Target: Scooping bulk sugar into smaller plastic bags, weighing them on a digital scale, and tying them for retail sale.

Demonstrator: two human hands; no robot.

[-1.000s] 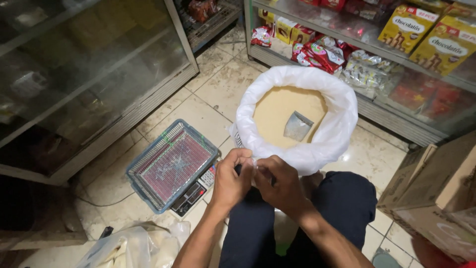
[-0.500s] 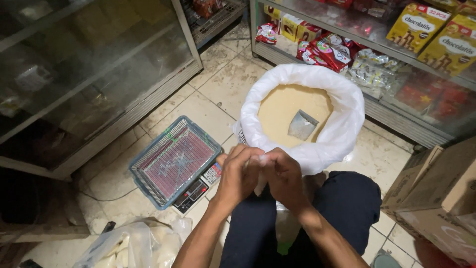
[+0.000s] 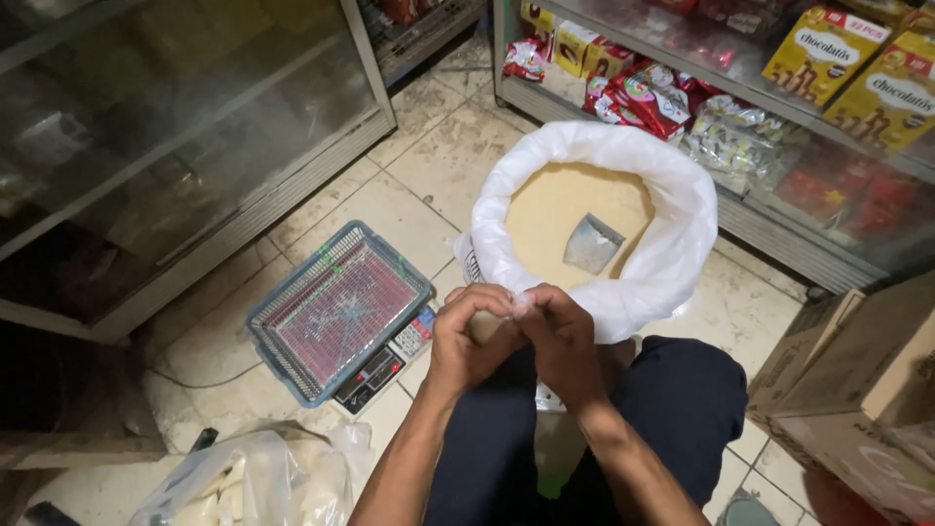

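My left hand (image 3: 469, 339) and my right hand (image 3: 559, 341) meet in front of me above my knees. Both pinch the twisted top of a small clear plastic bag (image 3: 484, 326) filled with pale powder, which shows between the fingers. Just beyond the hands stands a large white sack (image 3: 672, 253), its rim rolled down, full of tan powder (image 3: 545, 209). A metal scoop (image 3: 592, 244) lies stuck in the powder. To the left on the floor sits a digital scale (image 3: 375, 370) carrying a blue and red plastic basket tray (image 3: 336, 307).
A glass display cabinet (image 3: 166, 146) fills the left side. Shelves of packaged snacks (image 3: 682, 93) run along the back right. Cardboard boxes (image 3: 857, 390) stand at the right. A plastic bag of filled packets (image 3: 243, 482) lies at the lower left on the tiled floor.
My hands stay joined on the small bag, fingers shifting slightly as they work its top. The view has drifted a little; sack and scale have not moved.
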